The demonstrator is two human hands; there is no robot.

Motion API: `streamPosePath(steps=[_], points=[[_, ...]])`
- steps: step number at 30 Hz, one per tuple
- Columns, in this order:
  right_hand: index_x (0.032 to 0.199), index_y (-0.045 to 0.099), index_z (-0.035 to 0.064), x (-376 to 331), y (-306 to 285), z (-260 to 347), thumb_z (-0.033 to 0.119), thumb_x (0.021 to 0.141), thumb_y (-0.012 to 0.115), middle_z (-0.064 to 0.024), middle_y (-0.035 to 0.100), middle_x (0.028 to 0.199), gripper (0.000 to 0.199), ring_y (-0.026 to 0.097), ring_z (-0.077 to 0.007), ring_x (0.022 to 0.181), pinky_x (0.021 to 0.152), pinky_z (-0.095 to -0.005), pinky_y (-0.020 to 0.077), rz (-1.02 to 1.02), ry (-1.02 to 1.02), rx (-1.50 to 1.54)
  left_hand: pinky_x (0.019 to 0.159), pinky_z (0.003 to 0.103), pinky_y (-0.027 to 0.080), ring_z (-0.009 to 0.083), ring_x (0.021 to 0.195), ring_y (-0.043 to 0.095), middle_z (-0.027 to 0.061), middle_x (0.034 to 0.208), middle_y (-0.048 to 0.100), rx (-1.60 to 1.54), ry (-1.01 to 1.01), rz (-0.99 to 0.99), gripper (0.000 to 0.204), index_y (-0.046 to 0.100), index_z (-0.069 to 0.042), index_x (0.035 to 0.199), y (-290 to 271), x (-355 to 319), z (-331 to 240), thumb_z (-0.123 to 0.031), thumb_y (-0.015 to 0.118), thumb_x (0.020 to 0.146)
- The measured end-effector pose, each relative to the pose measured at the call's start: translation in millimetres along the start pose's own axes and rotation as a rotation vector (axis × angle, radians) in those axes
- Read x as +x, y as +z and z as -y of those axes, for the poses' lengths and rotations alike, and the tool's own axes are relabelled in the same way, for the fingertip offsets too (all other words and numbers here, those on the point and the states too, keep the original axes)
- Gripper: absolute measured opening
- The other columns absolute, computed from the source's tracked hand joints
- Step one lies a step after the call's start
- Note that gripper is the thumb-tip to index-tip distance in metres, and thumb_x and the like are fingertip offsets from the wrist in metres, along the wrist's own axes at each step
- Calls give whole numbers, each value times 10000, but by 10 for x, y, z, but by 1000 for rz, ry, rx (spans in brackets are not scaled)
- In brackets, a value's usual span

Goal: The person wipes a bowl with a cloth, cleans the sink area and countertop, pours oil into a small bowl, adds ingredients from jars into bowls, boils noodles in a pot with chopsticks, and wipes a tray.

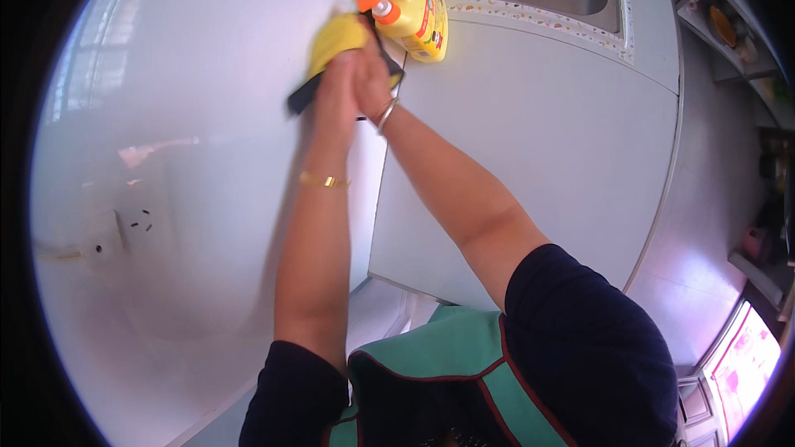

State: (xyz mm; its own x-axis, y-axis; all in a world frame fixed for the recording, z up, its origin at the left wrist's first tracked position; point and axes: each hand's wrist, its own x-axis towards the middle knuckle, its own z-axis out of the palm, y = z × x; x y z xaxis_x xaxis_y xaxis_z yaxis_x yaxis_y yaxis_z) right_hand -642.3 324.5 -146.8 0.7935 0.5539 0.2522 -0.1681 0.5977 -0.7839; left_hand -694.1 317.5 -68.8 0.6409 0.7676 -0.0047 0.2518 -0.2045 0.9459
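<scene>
A yellow and dark grey cleaning cloth (333,40) is bunched under my two hands against the glossy white wall, just above the counter. My left hand (337,83), below a gold bracelet, is closed on the cloth and smeared by motion. Right beside it, my right hand (372,83), with a silver bangle at the wrist, grips the cloth's darker right part. The fingers of both hands are partly hidden. Close to the cloth's right side stands a large yellow jug (421,21) with an orange and white pump top.
A steel sink (542,4) with a speckled rim lies beyond the pale grey counter (530,132). On the white wall (199,199) at left are a socket and a plug (101,238) with a cord. Shelves (729,33) with dishes stand at far right.
</scene>
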Motion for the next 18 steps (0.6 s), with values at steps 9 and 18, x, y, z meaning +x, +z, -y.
streamPosePath(steps=[9,18], points=[[1390,280,13,-2004,-516,-208,156,915,391,-195,255,1447,509,228,-287,1357,1105,-320,183,173,494,-258,1035,297,305,160,1238,395,78,1355,409,-626,-476,-123,453,373,4,1338,-82,-1777,896,-270,382,977],[1396,243,10,-670,-94,-186,183,909,406,-153,286,1433,542,277,-250,1316,1089,-314,212,33,238,61,949,295,364,183,1112,466,122,1220,504,-233,-105,-123,462,471,47,1224,54,-684,542,-320,429,947]])
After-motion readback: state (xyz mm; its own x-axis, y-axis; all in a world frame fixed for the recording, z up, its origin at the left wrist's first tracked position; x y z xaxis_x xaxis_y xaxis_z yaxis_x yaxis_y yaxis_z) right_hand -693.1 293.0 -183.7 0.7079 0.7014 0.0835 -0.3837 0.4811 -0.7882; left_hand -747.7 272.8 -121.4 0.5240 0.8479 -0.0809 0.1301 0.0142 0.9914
